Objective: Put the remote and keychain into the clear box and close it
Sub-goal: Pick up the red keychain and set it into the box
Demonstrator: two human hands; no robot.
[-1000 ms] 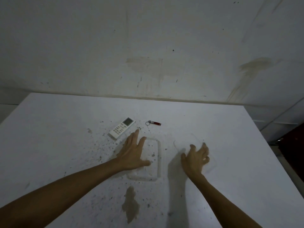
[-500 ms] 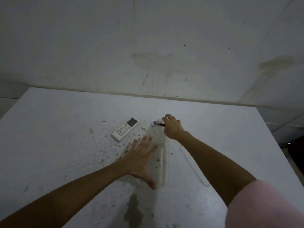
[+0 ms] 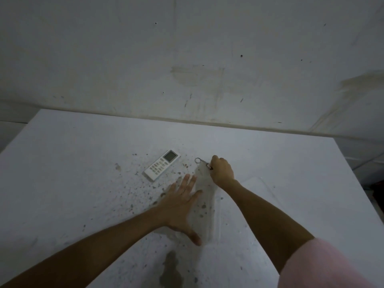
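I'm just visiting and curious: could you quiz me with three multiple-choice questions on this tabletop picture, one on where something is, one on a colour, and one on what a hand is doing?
1. Where does the remote lie?
A. On the table, left of the keychain
B. Inside the clear box
C. In the left hand

2. What colour is the remote's body?
A. Black
B. White
C. Red

3. What is the right hand doing?
A. Lying flat and open on the table
B. Closed around the keychain
C. Holding the remote

Answers:
1. A: it rests on the table, apart from both hands and from the clear box.
2. B: its casing is white with a grey screen.
3. B: the fingers are curled on the keychain's body, with the ring and chain sticking out, while the left hand lies spread on the box.
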